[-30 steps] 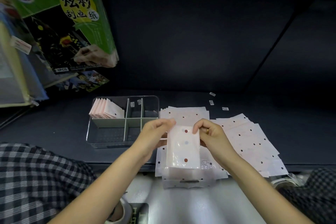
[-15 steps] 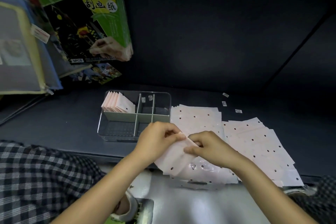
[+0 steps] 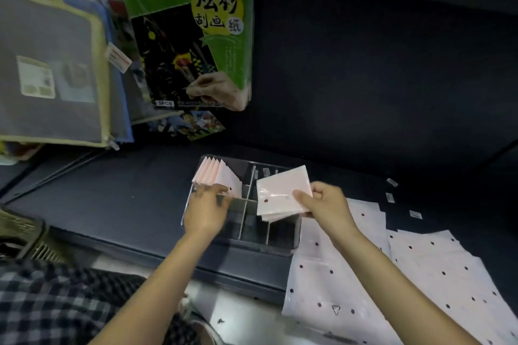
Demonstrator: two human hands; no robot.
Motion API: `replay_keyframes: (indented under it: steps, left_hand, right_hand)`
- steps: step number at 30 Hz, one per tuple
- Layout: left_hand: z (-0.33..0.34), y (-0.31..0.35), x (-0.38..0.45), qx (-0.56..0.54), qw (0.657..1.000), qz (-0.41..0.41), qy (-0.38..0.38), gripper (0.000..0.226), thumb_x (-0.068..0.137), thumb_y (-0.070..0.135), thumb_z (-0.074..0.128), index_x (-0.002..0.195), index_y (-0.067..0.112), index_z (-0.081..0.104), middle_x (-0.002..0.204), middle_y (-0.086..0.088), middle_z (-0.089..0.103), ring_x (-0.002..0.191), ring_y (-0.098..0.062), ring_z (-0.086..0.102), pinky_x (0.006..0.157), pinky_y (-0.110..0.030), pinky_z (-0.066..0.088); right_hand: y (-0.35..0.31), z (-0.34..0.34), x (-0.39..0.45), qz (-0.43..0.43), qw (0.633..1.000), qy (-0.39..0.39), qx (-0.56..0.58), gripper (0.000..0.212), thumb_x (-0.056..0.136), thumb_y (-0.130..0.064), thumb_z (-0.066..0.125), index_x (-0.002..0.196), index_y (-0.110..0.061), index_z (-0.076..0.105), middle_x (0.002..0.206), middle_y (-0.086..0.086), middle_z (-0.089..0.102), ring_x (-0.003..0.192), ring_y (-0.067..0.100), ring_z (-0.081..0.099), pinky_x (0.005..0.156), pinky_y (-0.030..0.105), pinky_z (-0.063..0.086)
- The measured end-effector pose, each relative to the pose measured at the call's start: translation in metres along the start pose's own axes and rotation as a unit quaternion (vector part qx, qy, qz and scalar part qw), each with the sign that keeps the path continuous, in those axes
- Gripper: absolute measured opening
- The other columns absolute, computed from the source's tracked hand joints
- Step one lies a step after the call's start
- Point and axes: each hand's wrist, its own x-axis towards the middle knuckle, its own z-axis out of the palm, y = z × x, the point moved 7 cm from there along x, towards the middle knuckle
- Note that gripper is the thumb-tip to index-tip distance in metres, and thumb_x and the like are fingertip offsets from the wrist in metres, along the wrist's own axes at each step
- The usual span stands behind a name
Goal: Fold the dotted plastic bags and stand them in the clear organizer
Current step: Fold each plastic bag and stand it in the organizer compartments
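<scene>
Since the earlier frame, both hands have separated and moved up to the clear organizer: folding is finished on the current piece, and the folded bag is now carried over the organizer's middle compartments. The right hand pinches this bag at its right edge, thumb on top. The left hand rests on the organizer's near-left part, fingertips touching the row of standing bags; whether it grips anything cannot be told.

Status, as judged from the layout:
- Done: several folded bags stand upright in the far-left compartment.
- In progress: one folded bag held above the organizer, not yet inserted.
- Remaining: a spread of flat dotted bags lies on the table to the right, unfolded. A considerable share of the work is outstanding.
</scene>
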Motion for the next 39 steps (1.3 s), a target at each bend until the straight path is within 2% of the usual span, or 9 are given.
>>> replay_keyframes:
  steps: [6,13,17,22,25,28,34,36,39]
  left_hand:
    - [0.019,-0.017,0.029,0.039,0.999,-0.015,0.015,0.035,0.096,0.024,0.043,0.129,0.017,0.054,0.134,-0.01,0.045,0.124,-0.03,0.037,0.099,-0.042,0.039]
    - [0.021,-0.017,0.026,0.02,0.996,0.01,0.086,0.037,0.098,0.024,0.043,0.133,0.013,0.051,0.135,-0.001,0.05,0.13,-0.026,0.034,0.098,-0.037,0.034]
    - [0.024,-0.026,0.021,0.014,0.996,0.029,0.088,0.039,0.096,0.024,0.047,0.135,0.019,0.049,0.136,0.004,0.048,0.124,-0.02,0.036,0.095,-0.035,0.035]
    - [0.017,-0.029,0.019,-0.031,0.993,0.024,0.115,0.03,0.094,0.022,0.051,0.123,0.018,0.058,0.124,0.001,0.05,0.112,-0.021,0.041,0.088,-0.039,0.043]
    - [0.019,-0.028,0.019,-0.018,0.994,0.018,0.106,0.025,0.093,0.021,0.051,0.116,0.015,0.06,0.122,-0.003,0.05,0.11,-0.023,0.042,0.087,-0.041,0.043]
    - [0.021,-0.021,0.016,-0.011,0.994,0.033,0.101,0.024,0.092,0.017,0.054,0.114,0.01,0.061,0.119,-0.011,0.052,0.108,-0.029,0.044,0.09,-0.04,0.039]
    - [0.035,0.038,-0.021,-0.065,0.972,0.207,0.084,0.015,0.093,0.016,0.054,0.102,0.01,0.065,0.102,-0.006,0.059,0.096,-0.024,0.053,0.075,-0.038,0.047]
    - [0.061,0.059,-0.047,-0.053,0.959,0.277,0.02,0.014,0.094,0.017,0.054,0.097,0.01,0.065,0.097,-0.006,0.062,0.09,-0.024,0.056,0.071,-0.038,0.049]
    - [0.121,0.076,-0.097,-0.011,0.929,0.336,-0.154,0.019,0.095,0.023,0.051,0.099,0.011,0.065,0.102,-0.004,0.063,0.096,-0.024,0.059,0.077,-0.039,0.048]
  right_hand:
    - [-0.032,0.07,0.064,-0.092,0.976,0.014,-0.197,0.009,0.087,-0.017,0.06,0.081,-0.01,0.059,0.087,0.009,0.069,0.077,0.023,0.066,0.064,0.04,0.057]
    - [-0.024,0.136,0.103,-0.095,0.9,-0.021,-0.424,0.017,0.088,-0.01,0.048,0.101,-0.003,0.058,0.102,0.019,0.065,0.092,0.036,0.062,0.066,0.031,0.043]
    - [-0.007,0.161,0.11,-0.042,0.914,-0.044,-0.401,0.021,0.09,-0.012,0.049,0.107,-0.004,0.06,0.107,0.016,0.064,0.098,0.031,0.062,0.071,0.031,0.047]
    - [0.012,0.183,0.109,0.017,0.938,-0.11,-0.328,0.047,0.097,-0.045,0.035,0.104,-0.007,0.062,0.105,0.014,0.065,0.1,0.031,0.061,0.076,0.03,0.042]
    - [0.014,0.185,0.109,0.016,0.933,-0.143,-0.33,0.045,0.099,-0.039,0.034,0.095,-0.005,0.063,0.106,0.018,0.065,0.098,0.03,0.06,0.08,0.032,0.043]
    - [0.008,0.172,0.101,-0.014,0.932,-0.144,-0.333,0.036,0.097,-0.031,0.043,0.074,-0.009,0.059,0.092,0.017,0.065,0.086,0.027,0.06,0.073,0.031,0.044]
    - [0.008,0.058,0.042,-0.163,0.96,-0.038,-0.225,0.016,0.091,-0.025,0.058,0.101,-0.017,0.068,0.098,-0.002,0.072,0.087,0.011,0.065,0.079,0.021,0.048]
    - [0.042,0.003,0.013,-0.152,0.956,-0.015,-0.252,0.016,0.09,-0.026,0.06,0.102,-0.019,0.067,0.099,-0.004,0.07,0.087,0.011,0.063,0.08,0.025,0.051]
    - [0.118,-0.07,-0.039,-0.076,0.935,-0.008,-0.346,0.027,0.089,-0.035,0.061,0.113,-0.023,0.061,0.112,-0.007,0.062,0.094,0.008,0.057,0.081,0.023,0.048]
